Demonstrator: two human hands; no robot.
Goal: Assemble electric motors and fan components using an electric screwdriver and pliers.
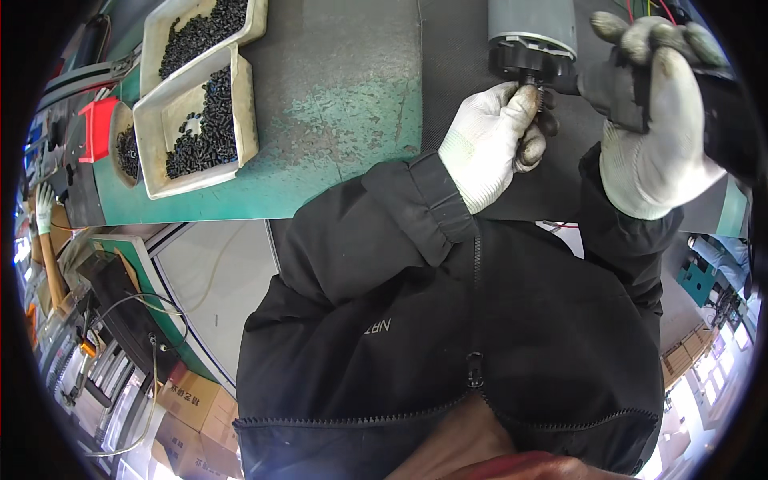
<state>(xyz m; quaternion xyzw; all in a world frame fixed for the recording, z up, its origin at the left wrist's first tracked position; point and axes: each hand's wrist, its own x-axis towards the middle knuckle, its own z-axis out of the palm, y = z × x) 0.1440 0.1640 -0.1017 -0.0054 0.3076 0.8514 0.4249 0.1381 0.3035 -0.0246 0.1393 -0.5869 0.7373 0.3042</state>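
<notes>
A grey cylindrical motor (532,20) with a black slotted end cap (528,60) lies on the dark mat at the upper right. My left hand (492,148), in a white glove with soiled fingertips, is closed in a pinch just below the cap, by a short dark stub. What sits between those fingers is mostly hidden. Gloved likewise, my right hand (664,132) wraps around a black power tool (628,92). Its narrow nose points left, close to the end cap and my left fingertips; whether it touches them I cannot tell.
Two off-white bins (244,132) of small black parts stand at the left of the worn green bench (352,120). Beside them are a smaller round container (126,148) and a red bin (96,132). Coloured wires (648,10) run behind my right hand. Another person's gloved hand (44,208) shows far left.
</notes>
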